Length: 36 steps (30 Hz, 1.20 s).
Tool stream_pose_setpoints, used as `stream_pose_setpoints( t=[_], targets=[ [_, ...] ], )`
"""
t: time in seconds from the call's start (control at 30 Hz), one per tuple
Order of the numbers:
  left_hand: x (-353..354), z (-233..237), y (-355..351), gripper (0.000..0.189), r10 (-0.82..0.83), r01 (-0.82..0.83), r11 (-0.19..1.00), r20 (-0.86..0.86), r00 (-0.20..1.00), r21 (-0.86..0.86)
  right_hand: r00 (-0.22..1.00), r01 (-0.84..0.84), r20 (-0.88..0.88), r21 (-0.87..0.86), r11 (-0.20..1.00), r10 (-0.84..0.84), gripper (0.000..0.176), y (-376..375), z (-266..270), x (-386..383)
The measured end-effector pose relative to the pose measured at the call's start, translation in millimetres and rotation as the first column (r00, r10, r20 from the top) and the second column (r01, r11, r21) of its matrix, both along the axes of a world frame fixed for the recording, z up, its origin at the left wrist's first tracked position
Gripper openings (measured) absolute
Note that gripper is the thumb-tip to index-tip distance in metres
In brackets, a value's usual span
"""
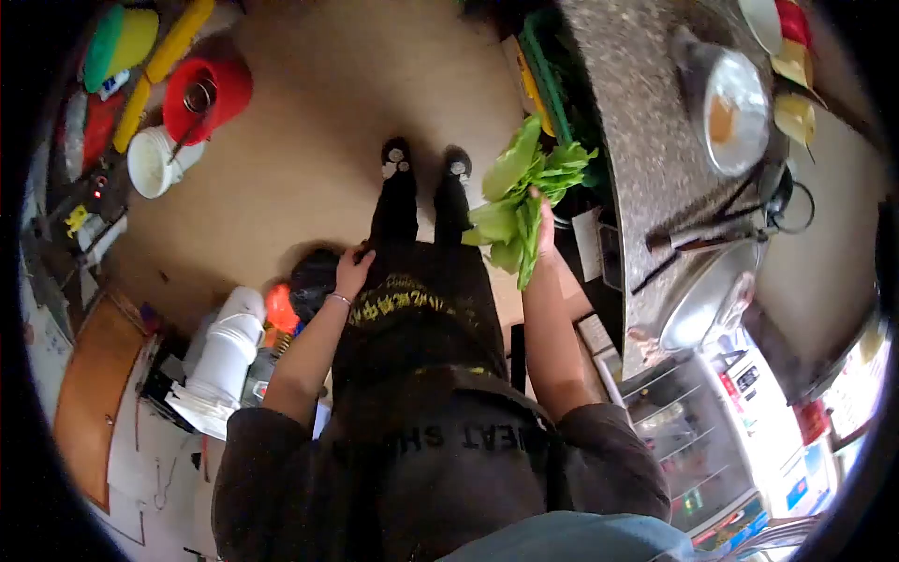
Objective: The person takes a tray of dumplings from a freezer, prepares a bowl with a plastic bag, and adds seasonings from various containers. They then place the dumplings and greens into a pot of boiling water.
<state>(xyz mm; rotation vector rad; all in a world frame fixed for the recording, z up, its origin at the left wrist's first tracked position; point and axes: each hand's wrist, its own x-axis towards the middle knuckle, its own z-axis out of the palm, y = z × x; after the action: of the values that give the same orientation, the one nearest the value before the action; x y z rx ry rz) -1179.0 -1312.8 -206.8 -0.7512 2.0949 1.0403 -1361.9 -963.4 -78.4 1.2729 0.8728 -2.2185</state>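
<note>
A bunch of leafy green lettuce (pixel 510 201) with pale stems is in my right hand (pixel 544 227), whose fingers are wrapped around it. The leaves spread out above the floor, close to the counter's side. My left hand (pixel 352 273) hangs low beside the dark apron (pixel 412 314), fingers curled in near its edge. What those fingers hold, if anything, I cannot make out. Just left of that hand is a black bag-like shape (pixel 315 281).
On the right, a speckled counter (pixel 646 122) carries a metal bowl (pixel 735 112) and long-handled utensils (pixel 712 229). A green crate (pixel 545 75) stands beside it. Left are a red bucket (pixel 211 94), a white bucket (pixel 154 164) and stacked white tubs (pixel 225 347).
</note>
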Motion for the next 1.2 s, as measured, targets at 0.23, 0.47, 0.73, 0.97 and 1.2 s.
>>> stream_pose_setpoints(
  t=[0.23,0.47,0.73,0.97,1.2],
  targets=[
    [-143.9,125.6,57.7,0.024,0.221,-0.180,0.926,-0.089,0.971,0.330,0.965,0.206,-0.191,0.128,0.970,-0.180,0.054,36.2,142.1,56.6],
    [-211.7,268.0,260.9,0.026,0.025,0.149,0.815,-0.290,0.957,0.560,0.794,0.565,-0.329,0.089,0.820,-0.511,0.048,199.0,229.8,152.7],
    [-160.7,344.6,565.2,0.018,-0.295,0.648,0.414,-0.580,0.760,0.639,0.492,0.843,-0.454,0.034,0.537,-0.743,0.046,376.4,275.8,285.6],
    [-118.1,374.8,763.9,0.036,-0.465,0.998,0.052,-0.885,-0.016,-0.046,0.192,0.977,-0.496,0.017,0.212,-0.847,0.048,438.7,290.8,379.8],
    [-79.1,355.9,874.6,0.062,-0.655,0.676,-0.225,-0.404,-0.638,-0.702,0.082,0.994,-0.415,-0.036,0.106,-0.906,0.048,422.5,282.6,429.1]
  ],
)
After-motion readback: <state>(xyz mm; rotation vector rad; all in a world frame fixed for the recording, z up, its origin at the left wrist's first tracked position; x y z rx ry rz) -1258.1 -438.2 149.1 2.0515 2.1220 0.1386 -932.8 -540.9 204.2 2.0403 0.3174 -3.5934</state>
